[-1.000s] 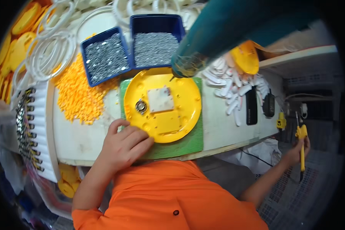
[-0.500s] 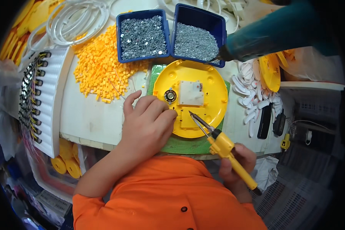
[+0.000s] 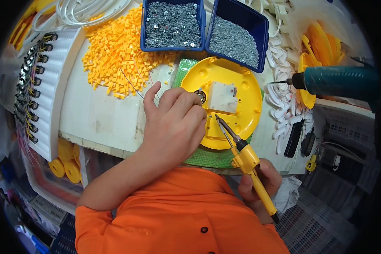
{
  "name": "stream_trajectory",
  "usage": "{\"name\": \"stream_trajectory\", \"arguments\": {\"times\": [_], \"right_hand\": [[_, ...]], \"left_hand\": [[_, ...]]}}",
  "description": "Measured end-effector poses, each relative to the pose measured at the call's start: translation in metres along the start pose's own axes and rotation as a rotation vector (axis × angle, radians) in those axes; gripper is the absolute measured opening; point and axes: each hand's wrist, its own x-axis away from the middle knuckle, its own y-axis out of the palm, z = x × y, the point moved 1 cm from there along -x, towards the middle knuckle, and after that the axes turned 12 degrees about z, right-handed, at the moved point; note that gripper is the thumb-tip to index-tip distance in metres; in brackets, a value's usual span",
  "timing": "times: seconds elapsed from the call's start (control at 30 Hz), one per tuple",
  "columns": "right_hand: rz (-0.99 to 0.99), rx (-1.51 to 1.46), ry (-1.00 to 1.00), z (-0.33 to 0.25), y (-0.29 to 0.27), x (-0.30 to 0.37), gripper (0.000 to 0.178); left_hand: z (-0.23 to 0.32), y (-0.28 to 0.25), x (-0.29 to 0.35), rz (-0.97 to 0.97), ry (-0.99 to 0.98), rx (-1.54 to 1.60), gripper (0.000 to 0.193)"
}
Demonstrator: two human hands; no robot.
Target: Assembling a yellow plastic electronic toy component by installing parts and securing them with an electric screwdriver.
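A round yellow plastic housing (image 3: 247, 125) lies on a green mat (image 3: 216, 158) in front of me. It carries a white box-shaped module (image 3: 223, 97), a small round black-and-metal part (image 3: 201, 96) and a yellow rectangular compartment (image 3: 215, 131). My left hand (image 3: 171, 120) rests over the housing's left edge, its index finger and thumb pinched by the compartment; what they hold is hidden. Thin wires (image 3: 132, 82) stick out beyond that hand. My right hand (image 3: 262, 180) grips a yellow soldering iron (image 3: 245, 158), whose dark tip reaches the compartment's upper edge near my left fingertips.
Behind the housing stand two blue bins, one of metal washers (image 3: 173, 25), one of small screws (image 3: 233, 40). A yellow clip pile (image 3: 118, 51) lies left, beside a white foam tray (image 3: 57, 84) of wired parts. A teal electric screwdriver (image 3: 338, 82) hangs right, over white plastic pieces (image 3: 279, 106).
The view has shifted. My left hand has moved slightly up and right along the housing, with the iron's tip still near its fingers. The screwdriver now hangs farther right, away from the screw bin.
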Motion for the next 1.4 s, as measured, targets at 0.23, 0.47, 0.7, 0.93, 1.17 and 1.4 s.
{"name": "stream_trajectory", "arguments": {"times": [0.23, 0.47, 0.7, 0.93, 1.17, 1.4], "right_hand": [[-0.035, 0.038, -0.047, 0.0, 0.002, -0.004, 0.051], [-0.039, 0.078, -0.1, -0.001, 0.007, -0.009, 0.045], [-0.057, 0.129, -0.202, -0.007, 0.012, -0.028, 0.045], [-0.037, 0.11, -0.175, -0.005, 0.003, -0.018, 0.049], [0.012, 0.047, -0.13, -0.003, -0.001, -0.018, 0.052], [0.158, 0.06, -0.212, 0.004, 0.008, -0.022, 0.052]], "left_hand": [[-0.002, 0.002, 0.001, 0.0, 0.032, -0.026, 0.013], [-0.002, 0.004, 0.002, 0.011, 0.007, -0.014, 0.016], [-0.001, 0.002, 0.001, -0.008, -0.011, -0.004, 0.015], [-0.002, 0.002, 0.001, -0.001, -0.012, -0.013, 0.016], [-0.002, 0.004, 0.001, 0.001, 0.025, -0.027, 0.012], [-0.002, 0.003, 0.001, -0.012, 0.029, -0.028, 0.013]]}}
